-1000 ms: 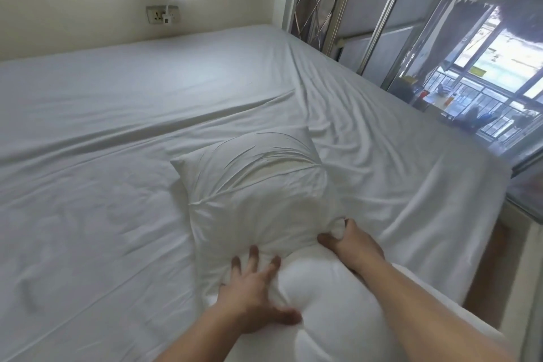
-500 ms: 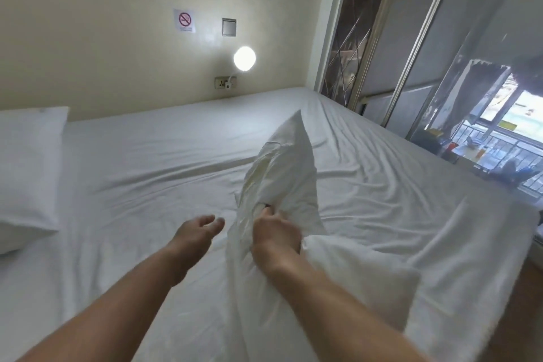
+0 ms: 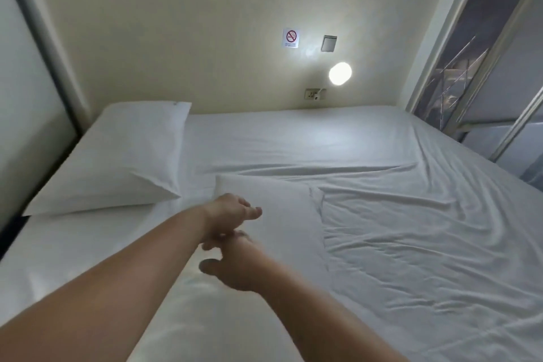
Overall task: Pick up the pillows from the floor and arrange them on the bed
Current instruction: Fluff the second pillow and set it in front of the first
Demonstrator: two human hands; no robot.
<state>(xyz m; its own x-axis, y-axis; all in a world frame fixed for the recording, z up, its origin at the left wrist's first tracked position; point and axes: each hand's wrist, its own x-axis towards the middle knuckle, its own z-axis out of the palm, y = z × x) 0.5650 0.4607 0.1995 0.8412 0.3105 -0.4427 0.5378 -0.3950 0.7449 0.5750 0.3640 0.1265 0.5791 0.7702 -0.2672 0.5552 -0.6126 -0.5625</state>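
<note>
A white pillow (image 3: 285,209) lies flat in the middle of the bed (image 3: 426,238), its far corner pointing toward the headboard wall. My left hand (image 3: 235,211) hovers over its left edge with loose, spread fingers and nothing in them. My right hand (image 3: 235,267) is just below it, thumb apart from the fingers, also holding nothing; both hands are motion-blurred. Another white pillow (image 3: 123,156) rests at the head of the bed on the left side, against the wall corner.
The white sheet is wrinkled on the right half. A lit round wall lamp (image 3: 340,73) and a socket (image 3: 315,94) sit above the headboard edge. Mirrored sliding doors (image 3: 482,73) run along the right side; a panel wall (image 3: 26,91) bounds the left.
The pillow my right hand held up on edge now lies flat on the bed, let go by both hands. My view has lifted toward the head of the bed.
</note>
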